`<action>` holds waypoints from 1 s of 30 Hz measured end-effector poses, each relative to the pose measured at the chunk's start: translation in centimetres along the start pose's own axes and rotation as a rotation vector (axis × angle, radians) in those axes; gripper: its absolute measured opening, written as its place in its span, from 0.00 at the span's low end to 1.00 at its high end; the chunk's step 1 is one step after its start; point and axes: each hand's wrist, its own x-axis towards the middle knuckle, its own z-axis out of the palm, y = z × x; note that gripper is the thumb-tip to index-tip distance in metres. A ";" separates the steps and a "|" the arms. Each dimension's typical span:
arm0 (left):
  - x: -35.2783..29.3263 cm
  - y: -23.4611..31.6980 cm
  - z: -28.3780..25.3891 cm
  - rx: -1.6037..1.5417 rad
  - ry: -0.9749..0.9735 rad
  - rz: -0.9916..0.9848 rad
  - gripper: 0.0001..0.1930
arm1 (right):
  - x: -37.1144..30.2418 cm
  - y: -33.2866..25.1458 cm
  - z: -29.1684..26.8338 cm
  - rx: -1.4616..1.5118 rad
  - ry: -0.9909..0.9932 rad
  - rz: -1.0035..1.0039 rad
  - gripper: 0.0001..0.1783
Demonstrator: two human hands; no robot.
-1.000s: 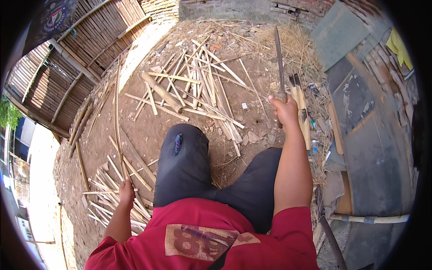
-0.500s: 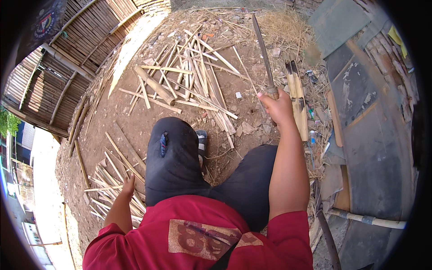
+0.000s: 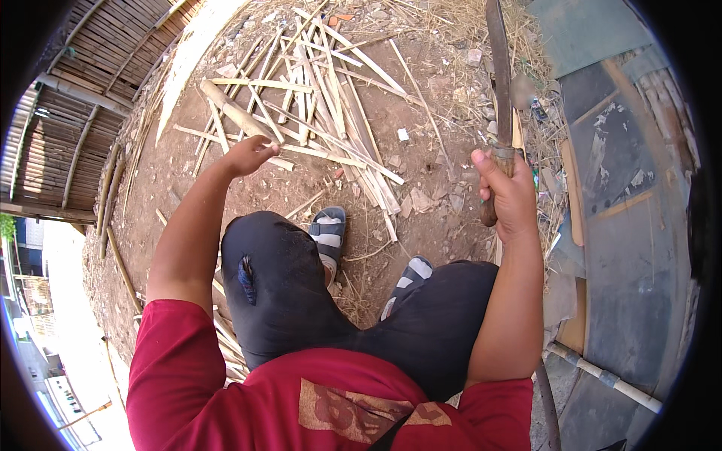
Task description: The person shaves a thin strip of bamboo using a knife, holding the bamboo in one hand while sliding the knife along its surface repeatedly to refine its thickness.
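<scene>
My right hand (image 3: 509, 184) grips the wooden handle of a machete (image 3: 499, 68), its long dark blade pointing away from me, almost upright in the view. Farther left, my left hand (image 3: 252, 155) reaches out at the near end of a thick round pole (image 3: 233, 109), fingers loosely apart. Whether the fingertips touch the pole I cannot tell. The pole lies slanted against a heap of pale split strips (image 3: 331, 98), which criss-cross on the dirt. The hand hides part of the pole's near end.
My sandalled feet (image 3: 329, 233) rest on the dirt below the heap. More split strips (image 3: 229, 342) lie beside my left leg, partly covered by it. Dark sheets (image 3: 624, 248) and a pale pole (image 3: 609, 378) line the right side; a slatted bamboo wall (image 3: 53, 150) stands at the left.
My left hand has moved from beside the left strip pile, forward and right to the thick pole. My right hand has shifted right with the machete, whose blade now stands more upright.
</scene>
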 end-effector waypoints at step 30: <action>4.4 18.9 30.8 0.411 -0.269 -0.068 0.26 | -1.2 -1.3 -1.4 -0.117 -0.007 -0.003 0.20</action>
